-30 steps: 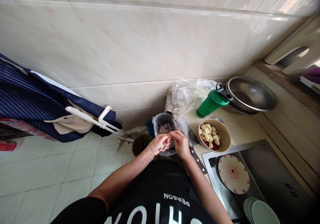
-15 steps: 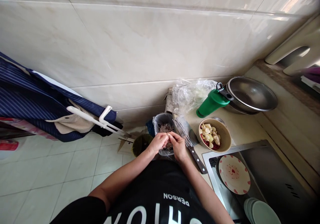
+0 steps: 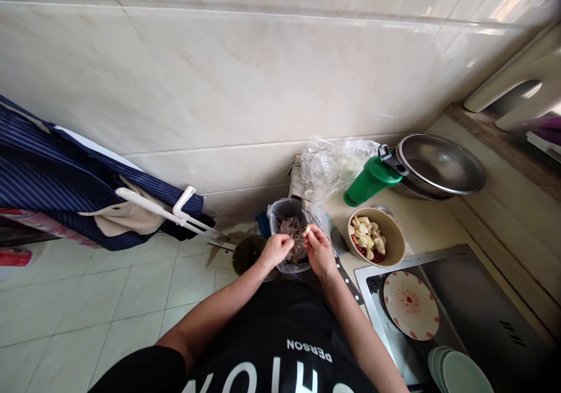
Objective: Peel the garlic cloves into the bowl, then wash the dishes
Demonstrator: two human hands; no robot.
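While right hand (image 3: pixel 319 253) pinches pale piece (image 3: pixel 307 229) by bin (image 3: pixel 284 207), left hand (image 3: pixel 276 250) is curled closed, contents unclear.
Right of bin: knife (image 3: pixel 349 282) partly arm-covered, basket (image 3: pixel 397 242), green bottle (image 3: pixel 370 181).

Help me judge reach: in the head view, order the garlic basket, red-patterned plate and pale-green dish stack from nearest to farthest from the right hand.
From the right hand:
1. Garlic basket, to its right, on the counter.
2. Red-patterned plate, lower right, below the basket in view.
3. Pale-green dish stack, farther lower right, at the picture's bottom edge.
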